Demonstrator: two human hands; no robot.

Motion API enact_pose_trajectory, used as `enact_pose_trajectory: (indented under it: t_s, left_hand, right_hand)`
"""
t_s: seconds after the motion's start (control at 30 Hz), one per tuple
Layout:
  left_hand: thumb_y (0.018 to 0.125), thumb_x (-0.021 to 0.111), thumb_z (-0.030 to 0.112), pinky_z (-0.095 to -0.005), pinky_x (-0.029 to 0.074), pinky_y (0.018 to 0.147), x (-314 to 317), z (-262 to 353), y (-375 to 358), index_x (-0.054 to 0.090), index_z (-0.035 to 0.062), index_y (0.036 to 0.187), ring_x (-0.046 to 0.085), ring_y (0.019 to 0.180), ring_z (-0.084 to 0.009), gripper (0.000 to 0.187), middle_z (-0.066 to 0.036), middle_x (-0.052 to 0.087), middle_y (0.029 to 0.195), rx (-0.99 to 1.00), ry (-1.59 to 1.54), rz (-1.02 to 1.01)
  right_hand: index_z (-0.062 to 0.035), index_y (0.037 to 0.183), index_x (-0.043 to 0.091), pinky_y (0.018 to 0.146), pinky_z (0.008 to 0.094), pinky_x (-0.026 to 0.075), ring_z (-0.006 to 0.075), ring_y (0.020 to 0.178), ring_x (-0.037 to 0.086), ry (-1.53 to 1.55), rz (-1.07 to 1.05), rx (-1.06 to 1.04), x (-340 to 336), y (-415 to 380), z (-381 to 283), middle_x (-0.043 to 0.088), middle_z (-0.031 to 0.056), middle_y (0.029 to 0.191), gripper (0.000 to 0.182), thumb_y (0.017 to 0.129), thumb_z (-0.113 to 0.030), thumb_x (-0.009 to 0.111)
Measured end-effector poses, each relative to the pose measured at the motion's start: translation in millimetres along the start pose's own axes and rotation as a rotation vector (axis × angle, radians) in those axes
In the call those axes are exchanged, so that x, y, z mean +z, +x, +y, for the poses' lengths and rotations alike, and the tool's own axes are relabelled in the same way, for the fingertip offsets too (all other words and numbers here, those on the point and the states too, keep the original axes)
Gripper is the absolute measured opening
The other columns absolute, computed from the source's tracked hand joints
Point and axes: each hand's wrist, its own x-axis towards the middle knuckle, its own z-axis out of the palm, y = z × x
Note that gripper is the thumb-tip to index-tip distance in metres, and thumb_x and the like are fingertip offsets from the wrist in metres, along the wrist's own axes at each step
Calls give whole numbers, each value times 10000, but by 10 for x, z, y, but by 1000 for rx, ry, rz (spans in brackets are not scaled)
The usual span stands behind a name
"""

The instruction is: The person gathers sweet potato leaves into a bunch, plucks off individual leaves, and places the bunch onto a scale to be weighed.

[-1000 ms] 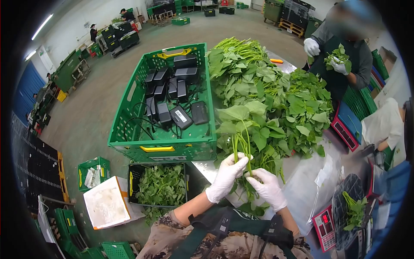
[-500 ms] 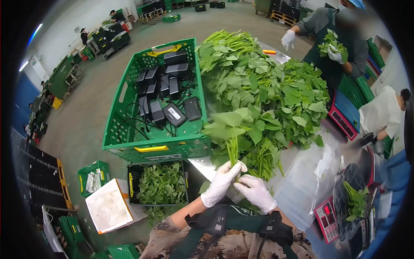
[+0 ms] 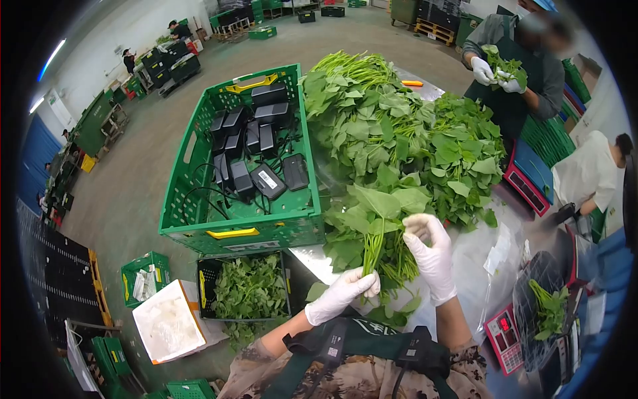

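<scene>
My left hand, in a white glove, is closed around the lower stems of a bunch of leafy greens. The bunch stands upright, its broad leaves spreading above the fist. My right hand, also gloved, is raised just right of those leaves, fingers curved and thumb apart from them; I see nothing held in it. Behind both hands lies a big heap of the same leafy greens, and more stems rest on the table between the hands.
Left of the heap stands a green crate with black power adapters and cables. Below it is a black crate of greens, beside a white foam box. Red scales line the right. A co-worker holds greens across the table.
My right hand has left the stem ends and moved up and right beside the leaves. My left hand shifted slightly down and right with the bunch. The co-worker's hands came together on their greens.
</scene>
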Motion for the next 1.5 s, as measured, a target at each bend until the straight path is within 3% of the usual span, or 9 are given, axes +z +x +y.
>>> enact_pose_trajectory:
  t_s: [0.3, 0.4, 0.5, 0.6, 0.73, 0.9, 1.03, 1.3, 1.5]
  left_hand:
    - [945, 521, 239, -236, 429, 723, -34, 162, -273, 591, 23, 911, 523, 783, -75, 230, 9, 571, 847, -49, 178, 131]
    - [806, 659, 159, -312, 471, 716, -465, -18, -767, 644, 8, 945, 601, 814, -248, 206, -124, 619, 885, 313, 1093, 485]
    - [694, 721, 84, -332, 477, 727, -836, -309, -1466, 648, 52, 888, 590, 810, -291, 210, -123, 605, 943, 93, 898, 1011]
    - [656, 759, 126, -348, 436, 726, -1319, -751, -2042, 602, 29, 824, 531, 821, -272, 249, -111, 548, 849, -1, 1301, 1276]
    - [842, 659, 279, -300, 360, 588, -2183, -1598, -2533, 554, 46, 734, 462, 662, -138, 277, -13, 505, 705, 11, 299, 1750]
    - [940, 525, 360, -179, 246, 480, -1761, -1234, -2056, 536, 113, 736, 329, 552, -5, 321, 78, 446, 658, 141, 138, 1557]
    - [970, 475, 297, -179, 240, 466, -994, -694, -1436, 547, 107, 772, 311, 520, -18, 284, 78, 417, 636, 278, 22, 1270]
    - [946, 492, 146, -213, 203, 478, -248, 33, -609, 589, 25, 1007, 264, 501, -38, 167, 73, 346, 585, 435, -119, 626]
    - [969, 472, 259, -205, 286, 524, 33, 287, -99, 606, 19, 986, 352, 540, -56, 275, 27, 447, 624, 324, 2, 389]
  right_hand:
    - [-16, 925, 614, 648, 194, 419, 48, 703, 510, 238, -65, 188, 25, 63, 228, 588, -12, 829, 104, 865, -99, 629]
    - [-18, 940, 617, 658, 199, 431, 55, 713, 527, 243, -17, 243, -176, -3, 445, 597, -8, 832, 98, 878, -95, 609]
    - [-15, 889, 631, 641, 228, 440, 79, 695, 535, -45, -73, 370, -357, -115, 820, 601, 15, 787, 156, 867, -170, 627]
    - [-44, 839, 645, 642, 324, 464, 205, 681, 591, -430, -149, 370, -257, -217, 939, 620, 99, 758, 274, 821, -317, 657]
    - [-65, 748, 599, 623, 363, 458, 262, 680, 594, -843, -180, 261, 57, -211, 1236, 608, 81, 739, 321, 779, -378, 668]
    - [-55, 743, 573, 602, 352, 446, 245, 631, 563, -642, 4, 305, -30, -168, 1152, 576, 100, 717, 298, 789, -336, 663]
    - [-26, 948, 628, 581, 207, 405, 51, 656, 504, 24, 96, 380, -372, -129, 997, 609, -17, 823, 193, 916, -202, 557]
    - [19, 1049, 581, 593, 197, 417, 85, 667, 516, 854, -121, 312, -524, -106, 502, 602, 61, 851, 324, 937, -275, 506]
    - [11, 1047, 589, 634, 209, 443, 97, 711, 543, 883, -237, 304, -414, -134, 340, 606, 59, 855, 315, 942, -270, 494]
